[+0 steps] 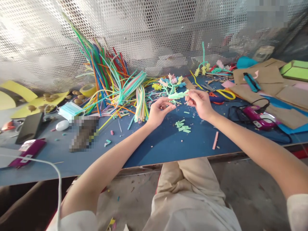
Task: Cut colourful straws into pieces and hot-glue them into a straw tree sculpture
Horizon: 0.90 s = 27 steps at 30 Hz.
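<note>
In the head view, my right hand [200,103] pinches one end of a light green fuzzy pipe-cleaner piece [177,95] above the blue table. Close to the piece's other end is my left hand [159,111], its fingers curled and the thumb near the index fingertip. Whether something small sits between those fingertips I cannot make out. Just below the hands lie several short light green cut pieces [183,126]. Behind them, a bunch of pipe-cleaner flowers [172,81] in pink, yellow and blue rests on the table.
A large heap of coloured pipe cleaners [110,73] stands at the back left by a perforated metal panel [134,35]. To the right are yellow-handled scissors [226,94], brown cardboard [263,77] and a purple device [258,118] with a black cable. A phone [30,128] lies left.
</note>
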Each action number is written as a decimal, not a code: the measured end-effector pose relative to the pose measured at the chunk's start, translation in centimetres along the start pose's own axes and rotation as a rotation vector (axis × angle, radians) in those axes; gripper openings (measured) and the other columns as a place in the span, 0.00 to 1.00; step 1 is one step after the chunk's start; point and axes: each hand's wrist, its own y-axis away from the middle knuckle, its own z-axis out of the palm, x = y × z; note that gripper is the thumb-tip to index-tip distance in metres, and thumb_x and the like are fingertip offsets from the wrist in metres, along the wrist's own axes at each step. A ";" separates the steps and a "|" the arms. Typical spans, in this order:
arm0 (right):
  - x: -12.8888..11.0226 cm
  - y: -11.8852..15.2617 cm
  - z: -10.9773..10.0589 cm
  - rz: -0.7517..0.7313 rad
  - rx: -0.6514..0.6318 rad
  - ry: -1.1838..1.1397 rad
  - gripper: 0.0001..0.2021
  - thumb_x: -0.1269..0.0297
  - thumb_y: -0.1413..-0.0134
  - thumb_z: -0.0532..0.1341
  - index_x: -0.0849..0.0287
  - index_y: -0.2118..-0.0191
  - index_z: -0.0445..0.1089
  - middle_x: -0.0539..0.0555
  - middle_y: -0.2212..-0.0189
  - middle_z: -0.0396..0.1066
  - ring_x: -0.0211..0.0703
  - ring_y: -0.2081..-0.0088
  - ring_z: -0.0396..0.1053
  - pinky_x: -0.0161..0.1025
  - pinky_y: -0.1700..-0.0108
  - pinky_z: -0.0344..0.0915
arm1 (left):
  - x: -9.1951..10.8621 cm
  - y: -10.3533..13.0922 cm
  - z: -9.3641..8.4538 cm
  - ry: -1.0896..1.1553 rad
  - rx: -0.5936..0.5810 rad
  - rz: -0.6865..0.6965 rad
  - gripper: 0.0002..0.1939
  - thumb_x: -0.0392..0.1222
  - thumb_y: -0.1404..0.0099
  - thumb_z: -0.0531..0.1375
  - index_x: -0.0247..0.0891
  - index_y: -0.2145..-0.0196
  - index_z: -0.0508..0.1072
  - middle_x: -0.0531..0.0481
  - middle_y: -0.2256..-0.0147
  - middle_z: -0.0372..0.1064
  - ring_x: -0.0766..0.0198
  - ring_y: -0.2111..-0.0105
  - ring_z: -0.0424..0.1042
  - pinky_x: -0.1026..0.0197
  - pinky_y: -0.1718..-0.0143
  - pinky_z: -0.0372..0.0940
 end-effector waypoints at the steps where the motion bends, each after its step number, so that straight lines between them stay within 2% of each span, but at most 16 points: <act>1: 0.0 0.1 0.1 -0.006 -0.011 -0.004 0.23 0.39 0.40 0.66 0.53 0.74 0.71 0.49 0.77 0.60 0.37 0.76 0.52 0.40 0.74 0.51 | 0.0 0.0 0.0 -0.014 0.008 0.013 0.19 0.55 0.40 0.74 0.38 0.61 0.81 0.50 0.65 0.80 0.70 0.74 0.64 0.62 0.69 0.60; 3: 0.1 0.2 0.2 -0.011 -0.029 -0.002 0.23 0.39 0.40 0.66 0.53 0.74 0.72 0.49 0.77 0.60 0.37 0.76 0.52 0.40 0.74 0.50 | 0.1 0.0 0.0 -0.030 0.010 0.027 0.17 0.57 0.39 0.73 0.39 0.65 0.83 0.50 0.65 0.79 0.71 0.75 0.61 0.62 0.71 0.58; 7: 0.2 0.5 0.5 0.008 -0.033 0.058 0.25 0.35 0.41 0.65 0.52 0.73 0.72 0.49 0.78 0.59 0.38 0.77 0.52 0.41 0.75 0.51 | 0.1 0.2 0.0 -0.050 -0.033 0.017 0.16 0.58 0.37 0.71 0.42 0.62 0.86 0.51 0.67 0.80 0.69 0.76 0.59 0.61 0.73 0.55; 10: 0.0 0.3 0.3 0.000 -0.008 0.057 0.24 0.34 0.41 0.64 0.51 0.72 0.72 0.49 0.78 0.58 0.38 0.77 0.53 0.41 0.75 0.52 | -0.2 0.1 -0.1 -0.093 -0.026 0.012 0.16 0.57 0.37 0.71 0.43 0.63 0.86 0.50 0.64 0.81 0.68 0.75 0.60 0.60 0.73 0.56; 14: -0.2 -1.2 -1.3 -0.050 0.127 0.002 0.25 0.33 0.43 0.66 0.51 0.72 0.70 0.48 0.78 0.58 0.37 0.78 0.51 0.40 0.76 0.51 | -0.9 -0.3 -0.7 -0.150 -0.015 0.003 0.17 0.59 0.36 0.70 0.42 0.62 0.86 0.49 0.63 0.82 0.69 0.76 0.60 0.60 0.74 0.57; 16: -0.1 -2.2 -2.6 -0.042 0.219 0.020 0.27 0.30 0.45 0.65 0.51 0.73 0.67 0.49 0.77 0.59 0.37 0.78 0.50 0.39 0.77 0.50 | -1.1 -0.4 -0.9 -0.181 -0.030 -0.003 0.18 0.60 0.36 0.70 0.42 0.62 0.86 0.49 0.63 0.82 0.69 0.77 0.60 0.60 0.74 0.57; 19: 0.1 -3.1 -3.9 -0.003 0.277 0.033 0.28 0.30 0.47 0.65 0.52 0.74 0.65 0.48 0.76 0.60 0.36 0.78 0.50 0.38 0.79 0.49 | -1.1 -0.6 -1.0 -0.210 -0.053 -0.001 0.18 0.59 0.37 0.71 0.40 0.66 0.85 0.48 0.63 0.82 0.69 0.77 0.63 0.61 0.74 0.58; 22: 0.4 -3.0 -3.9 0.020 0.249 0.013 0.26 0.34 0.46 0.67 0.53 0.74 0.67 0.48 0.76 0.60 0.35 0.78 0.50 0.37 0.78 0.49 | -1.0 -0.7 -1.0 -0.177 -0.029 0.010 0.18 0.57 0.40 0.73 0.39 0.64 0.84 0.48 0.66 0.81 0.67 0.74 0.68 0.61 0.73 0.59; 25: 0.5 -2.3 -2.7 0.018 0.165 0.017 0.22 0.39 0.44 0.68 0.53 0.74 0.71 0.48 0.75 0.63 0.36 0.76 0.54 0.38 0.74 0.54 | -1.0 -0.6 -0.8 -0.093 -0.044 -0.023 0.20 0.57 0.41 0.74 0.39 0.60 0.84 0.49 0.68 0.81 0.65 0.71 0.73 0.61 0.70 0.62; 27: 0.5 -1.6 -1.6 0.013 0.112 0.053 0.21 0.41 0.42 0.67 0.53 0.74 0.72 0.49 0.74 0.64 0.38 0.73 0.57 0.39 0.70 0.58 | -0.9 -0.5 -0.7 -0.067 -0.072 -0.048 0.20 0.58 0.40 0.73 0.39 0.60 0.84 0.48 0.68 0.81 0.64 0.71 0.74 0.60 0.69 0.63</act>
